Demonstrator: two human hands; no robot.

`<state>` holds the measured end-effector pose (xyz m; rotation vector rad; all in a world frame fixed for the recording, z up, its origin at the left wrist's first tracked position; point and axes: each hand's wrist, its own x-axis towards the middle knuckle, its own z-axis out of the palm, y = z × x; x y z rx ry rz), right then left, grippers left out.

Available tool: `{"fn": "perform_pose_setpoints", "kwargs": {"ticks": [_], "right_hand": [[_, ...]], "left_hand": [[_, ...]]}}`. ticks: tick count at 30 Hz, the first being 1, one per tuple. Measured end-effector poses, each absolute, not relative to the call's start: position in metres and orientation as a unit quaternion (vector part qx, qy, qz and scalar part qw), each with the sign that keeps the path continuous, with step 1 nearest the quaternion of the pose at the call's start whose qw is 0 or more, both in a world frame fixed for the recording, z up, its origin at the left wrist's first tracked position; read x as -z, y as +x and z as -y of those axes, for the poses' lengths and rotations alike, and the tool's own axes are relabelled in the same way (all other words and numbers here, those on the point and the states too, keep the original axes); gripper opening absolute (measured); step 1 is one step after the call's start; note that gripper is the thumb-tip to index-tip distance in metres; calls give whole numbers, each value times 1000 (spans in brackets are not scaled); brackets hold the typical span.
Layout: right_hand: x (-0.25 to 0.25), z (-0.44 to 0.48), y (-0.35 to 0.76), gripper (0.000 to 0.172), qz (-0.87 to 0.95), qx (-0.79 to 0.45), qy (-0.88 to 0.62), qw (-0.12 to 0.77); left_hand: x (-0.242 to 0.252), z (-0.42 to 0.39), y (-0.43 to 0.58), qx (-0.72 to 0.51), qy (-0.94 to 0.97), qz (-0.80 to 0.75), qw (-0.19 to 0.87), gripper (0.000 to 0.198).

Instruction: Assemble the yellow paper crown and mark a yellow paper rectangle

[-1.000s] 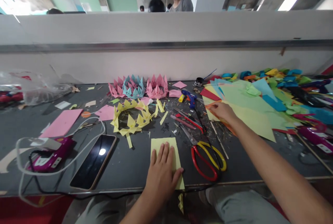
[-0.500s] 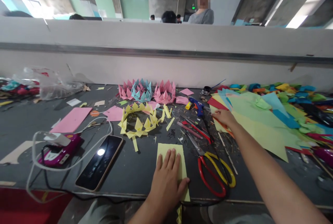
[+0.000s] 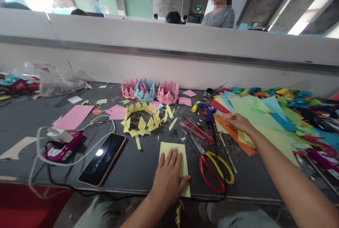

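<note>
My left hand (image 3: 169, 175) lies flat, fingers stretched out, on a yellow paper rectangle (image 3: 173, 146) near the table's front edge. On the right, my right hand (image 3: 241, 122) has its thumb and fingers closed at the left edge of a stack of coloured paper (image 3: 265, 125). An orange sheet (image 3: 230, 127) shows beneath the fingers; which sheet is pinched is hard to make out. Between the hands lie scissors (image 3: 209, 164) with red and yellow handles. A yellow paper crown (image 3: 141, 125) stands beyond my left hand, beside loose yellow pieces.
Pink and blue paper crowns (image 3: 144, 92) stand along the white partition (image 3: 159, 65). A blue glue gun (image 3: 209, 111) lies left of the paper stack. To the left are a phone (image 3: 103, 161), a purple power strip (image 3: 66, 146) with looping cables and pink paper (image 3: 74, 116).
My right hand has moved right at the paper stack, and more of the orange sheet shows. My left hand stays flat on the yellow paper. The camera view has shifted slightly.
</note>
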<state>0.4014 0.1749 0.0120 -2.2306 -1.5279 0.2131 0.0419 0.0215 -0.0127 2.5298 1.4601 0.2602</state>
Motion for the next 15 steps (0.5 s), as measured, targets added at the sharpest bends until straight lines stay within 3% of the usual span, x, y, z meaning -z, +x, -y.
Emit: {"fn": "perform_pose_setpoints", "kwargs": {"ticks": [10, 15], "right_hand": [[-24, -191, 373, 16, 513, -92, -795, 310], [-34, -196, 361, 11, 492, -41, -789, 365]], "left_hand": [[10, -21, 42, -89, 849, -500, 143, 65], [10, -20, 42, -93, 848, -499, 153, 65]]}}
